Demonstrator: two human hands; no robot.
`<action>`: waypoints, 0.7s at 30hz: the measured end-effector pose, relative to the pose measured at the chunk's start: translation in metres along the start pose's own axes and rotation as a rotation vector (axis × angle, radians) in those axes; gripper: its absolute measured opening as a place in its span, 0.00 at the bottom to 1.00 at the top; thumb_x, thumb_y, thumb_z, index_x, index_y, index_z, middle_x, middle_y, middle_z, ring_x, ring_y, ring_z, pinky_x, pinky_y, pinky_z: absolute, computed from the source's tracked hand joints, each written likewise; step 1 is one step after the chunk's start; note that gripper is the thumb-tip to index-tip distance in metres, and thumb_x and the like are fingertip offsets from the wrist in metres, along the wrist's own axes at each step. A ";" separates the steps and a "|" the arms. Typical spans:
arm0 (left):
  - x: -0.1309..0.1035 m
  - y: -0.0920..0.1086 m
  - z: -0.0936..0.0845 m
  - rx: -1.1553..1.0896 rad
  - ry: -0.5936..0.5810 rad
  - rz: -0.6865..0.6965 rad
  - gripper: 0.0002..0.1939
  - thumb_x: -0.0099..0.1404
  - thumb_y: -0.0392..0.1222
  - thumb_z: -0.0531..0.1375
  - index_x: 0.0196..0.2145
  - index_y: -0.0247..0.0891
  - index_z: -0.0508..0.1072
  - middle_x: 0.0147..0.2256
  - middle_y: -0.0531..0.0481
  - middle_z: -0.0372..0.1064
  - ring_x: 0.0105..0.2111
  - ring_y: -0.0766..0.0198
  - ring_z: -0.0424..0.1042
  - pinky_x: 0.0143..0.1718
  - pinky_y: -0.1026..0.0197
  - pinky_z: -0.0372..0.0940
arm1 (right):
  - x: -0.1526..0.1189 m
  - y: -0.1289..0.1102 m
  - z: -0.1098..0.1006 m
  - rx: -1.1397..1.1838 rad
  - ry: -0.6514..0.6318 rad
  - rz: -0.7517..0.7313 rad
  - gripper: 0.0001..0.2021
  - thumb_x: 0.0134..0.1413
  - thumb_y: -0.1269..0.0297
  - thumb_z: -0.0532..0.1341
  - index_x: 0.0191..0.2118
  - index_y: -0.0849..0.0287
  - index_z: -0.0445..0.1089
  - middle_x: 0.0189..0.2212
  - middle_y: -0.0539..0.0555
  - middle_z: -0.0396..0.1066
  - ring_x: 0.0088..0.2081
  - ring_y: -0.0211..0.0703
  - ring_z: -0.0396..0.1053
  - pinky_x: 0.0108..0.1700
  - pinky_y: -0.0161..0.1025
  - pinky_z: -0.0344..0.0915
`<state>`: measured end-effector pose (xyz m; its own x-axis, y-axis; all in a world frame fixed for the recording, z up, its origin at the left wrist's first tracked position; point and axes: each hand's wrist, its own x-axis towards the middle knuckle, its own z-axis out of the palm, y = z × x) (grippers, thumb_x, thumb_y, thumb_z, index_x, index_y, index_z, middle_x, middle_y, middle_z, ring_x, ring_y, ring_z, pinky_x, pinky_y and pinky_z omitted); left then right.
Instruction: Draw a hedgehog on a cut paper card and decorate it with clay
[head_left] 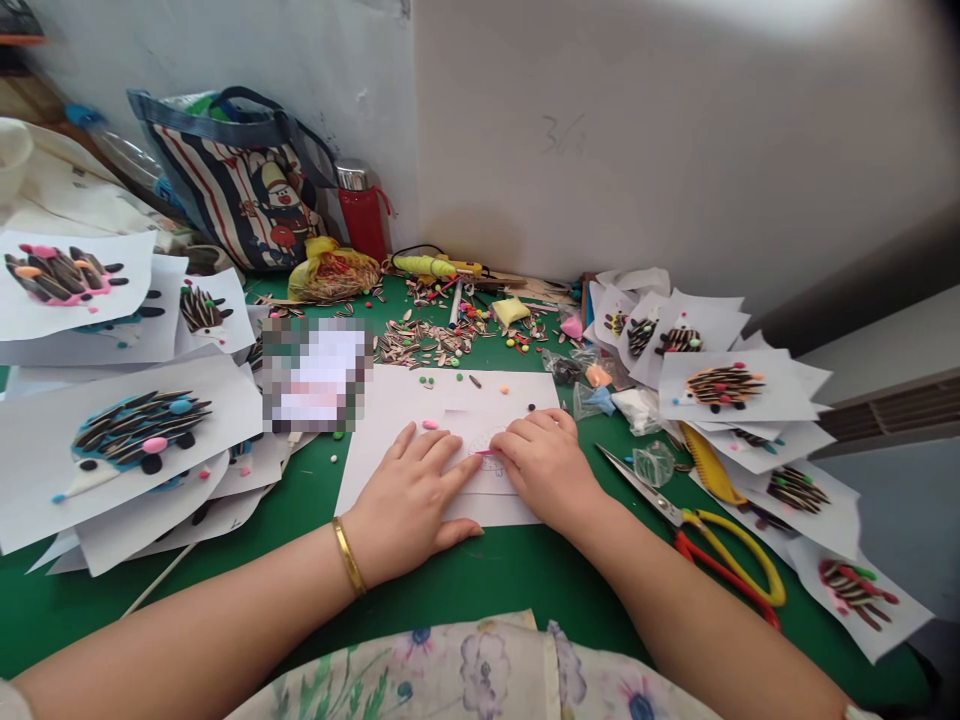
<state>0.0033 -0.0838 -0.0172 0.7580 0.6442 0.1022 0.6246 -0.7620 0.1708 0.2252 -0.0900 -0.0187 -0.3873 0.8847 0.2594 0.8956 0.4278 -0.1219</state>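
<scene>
My left hand [411, 497] lies spread on the left part of a white sheet [390, 395], a gold bangle at its wrist. Its index fingertip touches a small sheet with a line drawing [480, 480] on top. My right hand [546, 465] has its fingers curled together over the drawing's right side, at a thin pink strip [486, 452] on the drawing. A pink oval piece [430, 424] rests just above my left fingers. Green beads, a sunflower seed [475, 381] and an orange ball [503, 389] lie farther up the sheet.
Stacked seed-hedgehog pictures stand at left [225, 400] and right [637, 400]. Scissors [679, 515] and a yellow comb-like tool [711, 465] lie right. Behind are scattered seeds [420, 343], a glue gun [426, 266], a red bottle [363, 220], a striped bag [225, 180] and a blurred phone [319, 375].
</scene>
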 end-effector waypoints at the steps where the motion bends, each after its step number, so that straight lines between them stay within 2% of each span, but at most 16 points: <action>1: 0.000 0.000 0.000 0.003 -0.002 0.000 0.37 0.61 0.65 0.59 0.62 0.42 0.65 0.58 0.39 0.63 0.59 0.42 0.60 0.64 0.35 0.48 | 0.000 0.000 0.000 0.002 -0.002 0.002 0.08 0.62 0.71 0.59 0.36 0.55 0.75 0.31 0.51 0.74 0.39 0.44 0.63 0.52 0.46 0.47; 12: -0.002 0.000 0.001 0.036 0.066 0.051 0.39 0.59 0.67 0.60 0.59 0.36 0.69 0.58 0.35 0.65 0.59 0.43 0.63 0.65 0.38 0.51 | 0.001 0.000 0.003 0.018 0.012 -0.007 0.07 0.62 0.70 0.59 0.36 0.55 0.75 0.32 0.52 0.75 0.39 0.44 0.63 0.51 0.46 0.47; 21: -0.002 0.000 0.000 0.027 0.067 0.038 0.37 0.60 0.65 0.61 0.58 0.37 0.69 0.58 0.36 0.66 0.59 0.42 0.63 0.64 0.37 0.51 | 0.002 -0.002 0.003 0.017 -0.006 -0.012 0.07 0.61 0.70 0.60 0.38 0.54 0.75 0.33 0.51 0.75 0.40 0.45 0.63 0.53 0.46 0.47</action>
<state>0.0012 -0.0851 -0.0174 0.7677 0.6169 0.1734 0.6010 -0.7870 0.1392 0.2222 -0.0883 -0.0211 -0.3996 0.8803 0.2557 0.8869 0.4418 -0.1351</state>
